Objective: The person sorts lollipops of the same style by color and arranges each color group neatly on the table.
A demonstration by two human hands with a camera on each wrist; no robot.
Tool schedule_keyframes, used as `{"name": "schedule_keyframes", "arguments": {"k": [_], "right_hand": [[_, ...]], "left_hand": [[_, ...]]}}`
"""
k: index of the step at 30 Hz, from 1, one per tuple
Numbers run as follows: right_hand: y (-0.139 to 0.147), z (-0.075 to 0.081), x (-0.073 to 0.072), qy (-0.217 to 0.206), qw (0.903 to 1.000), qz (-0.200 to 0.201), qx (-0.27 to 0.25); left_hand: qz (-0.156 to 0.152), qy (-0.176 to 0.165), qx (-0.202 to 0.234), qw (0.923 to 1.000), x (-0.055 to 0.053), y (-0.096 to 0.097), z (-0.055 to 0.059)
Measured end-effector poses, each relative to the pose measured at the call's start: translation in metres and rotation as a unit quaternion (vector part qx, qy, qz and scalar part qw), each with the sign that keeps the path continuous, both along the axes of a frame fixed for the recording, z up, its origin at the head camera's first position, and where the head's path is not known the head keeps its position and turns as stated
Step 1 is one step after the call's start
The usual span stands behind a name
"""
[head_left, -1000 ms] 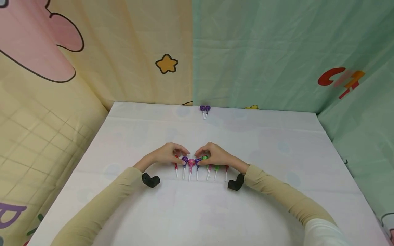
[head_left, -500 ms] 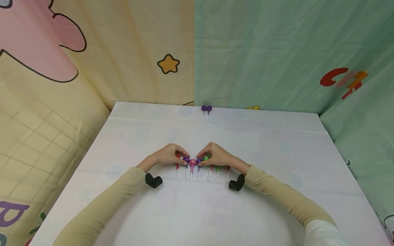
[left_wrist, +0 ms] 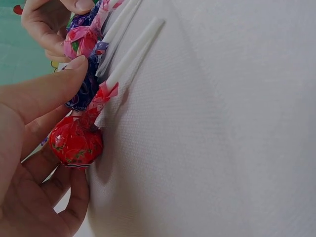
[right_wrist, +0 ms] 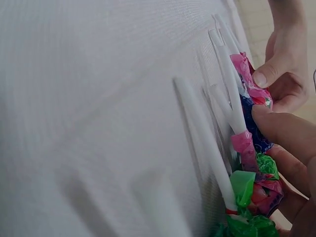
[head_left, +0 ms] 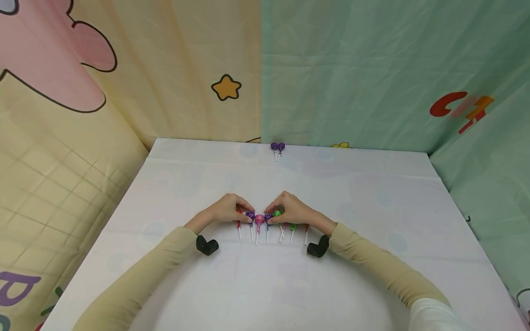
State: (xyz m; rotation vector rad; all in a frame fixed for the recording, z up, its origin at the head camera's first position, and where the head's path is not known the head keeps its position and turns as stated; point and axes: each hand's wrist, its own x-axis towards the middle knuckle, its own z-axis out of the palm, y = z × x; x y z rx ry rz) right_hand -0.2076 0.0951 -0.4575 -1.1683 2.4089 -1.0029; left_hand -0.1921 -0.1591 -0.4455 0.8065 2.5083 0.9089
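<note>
Several wrapped lollipops lie in a row on the white-covered table, sticks toward me. My left hand pinches a purple lollipop by its head, thumb on the near side. Beside it, under the left fingers, lies a red lollipop. My right hand holds another purple lollipop between thumb and fingers. A pink lollipop sits between the two hands. Right of them, green lollipops and a dark pink lollipop are partly hidden by the right hand.
Two purple lollipops lie together at the table's back edge. A black wrist-worn piece hangs below each wrist, the left piece and the right piece. Printed curtains enclose the table's back and sides.
The whole view shifted slightly early on. Both hands stay at the row, and the left hand has come marginally closer to the pink lollipop; otherwise the lollipops keep nearly the same arrangement.
</note>
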Motion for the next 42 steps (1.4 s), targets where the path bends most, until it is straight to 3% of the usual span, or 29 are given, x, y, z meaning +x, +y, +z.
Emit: {"name": "schedule_keyframes", "arguments": {"k": [10,20,33,42], "right_hand": [[0.003,0.0,0.002,0.01,0.9995,0.012,0.026],[0.004,0.0,0.002,-0.017,0.9998,0.007,-0.011],[0.008,0.001,0.001,-0.037,0.9983,-0.042,-0.014],[0.015,0.004,-0.003,-0.049,0.9959,-0.07,-0.029]], "left_hand": [[0.015,0.01,-0.002,0.9998,0.002,0.001,-0.001],[0.028,-0.001,0.011,0.9996,0.001,0.002,-0.002],[0.04,-0.015,0.05,0.9978,0.001,0.003,-0.001],[0.045,-0.006,0.047,0.9979,-0.001,0.001,0.0]]}}
